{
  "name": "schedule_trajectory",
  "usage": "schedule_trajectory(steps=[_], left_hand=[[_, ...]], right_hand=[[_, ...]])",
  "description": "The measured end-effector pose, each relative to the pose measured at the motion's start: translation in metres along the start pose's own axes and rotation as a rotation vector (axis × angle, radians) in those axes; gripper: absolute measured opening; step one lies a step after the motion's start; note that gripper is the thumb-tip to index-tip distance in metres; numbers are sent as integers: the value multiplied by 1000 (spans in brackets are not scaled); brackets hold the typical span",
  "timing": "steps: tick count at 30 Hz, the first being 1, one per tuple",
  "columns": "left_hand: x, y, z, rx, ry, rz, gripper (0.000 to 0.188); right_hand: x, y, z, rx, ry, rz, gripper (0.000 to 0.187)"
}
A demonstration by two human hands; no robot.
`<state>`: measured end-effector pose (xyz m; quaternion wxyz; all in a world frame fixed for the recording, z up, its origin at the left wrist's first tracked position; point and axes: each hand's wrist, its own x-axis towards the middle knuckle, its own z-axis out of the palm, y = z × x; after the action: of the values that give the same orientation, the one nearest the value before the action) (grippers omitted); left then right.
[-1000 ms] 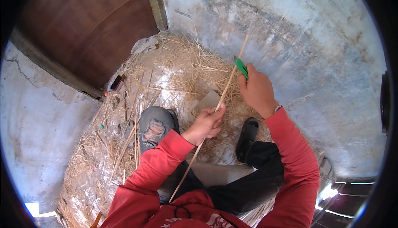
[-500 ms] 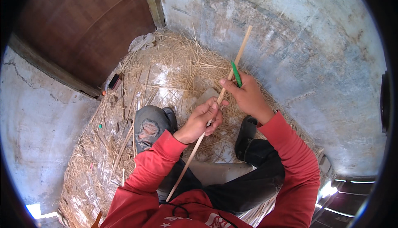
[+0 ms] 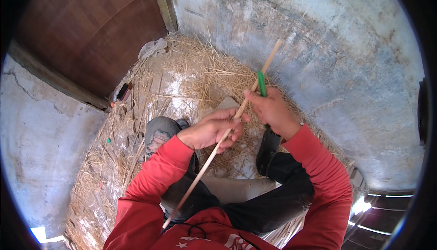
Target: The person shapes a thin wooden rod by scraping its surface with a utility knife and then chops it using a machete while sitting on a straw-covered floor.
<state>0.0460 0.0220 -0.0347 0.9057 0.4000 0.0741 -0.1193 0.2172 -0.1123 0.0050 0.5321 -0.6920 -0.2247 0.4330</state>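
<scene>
Straw (image 3: 193, 52) litters the floor around the person's legs, against a stained wall (image 3: 327, 45) and a brown door (image 3: 91, 36). A pale cloth (image 3: 153, 48) lies in the corner; a dark block (image 3: 123, 91), an orange bit (image 3: 112, 104) and a green cap (image 3: 109, 140) lie near the left wall (image 3: 41, 159). The stick (image 3: 195, 179) slants over the lap, its upper end beyond both hands. The left hand (image 3: 214, 129) has its fingers curled loosely round it; the right hand (image 3: 275, 109) grips a green tool (image 3: 261, 84), thumb against the stick.

The right hand covers part of the tool, so its edge can't be made out, and overlaps the right shoe (image 3: 268, 150). The left hand partly hides a grey slab (image 3: 228, 103). Pale strips (image 3: 291, 225) by the right thigh are cut off by the sleeve. The left fingertips are blurred.
</scene>
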Motion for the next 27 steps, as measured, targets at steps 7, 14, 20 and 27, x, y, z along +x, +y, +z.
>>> schedule_trajectory(steps=[7, 14, 20, 27], left_hand=[[-18, -32, -3, 24, 110, -71, 22], [-5, -28, -1, 166, 388, 219, 28], [-8, -25, -1, 162, 410, 242, 36], [-10, -23, 3, 270, 381, 255, 40]], right_hand=[[-5, 39, 16, -120, -71, -141, 36], [-8, 12, 6, -645, -21, -433, 33], [-20, 16, 12, -907, -148, -490, 28], [-25, 25, 22, -993, -122, -444, 23]])
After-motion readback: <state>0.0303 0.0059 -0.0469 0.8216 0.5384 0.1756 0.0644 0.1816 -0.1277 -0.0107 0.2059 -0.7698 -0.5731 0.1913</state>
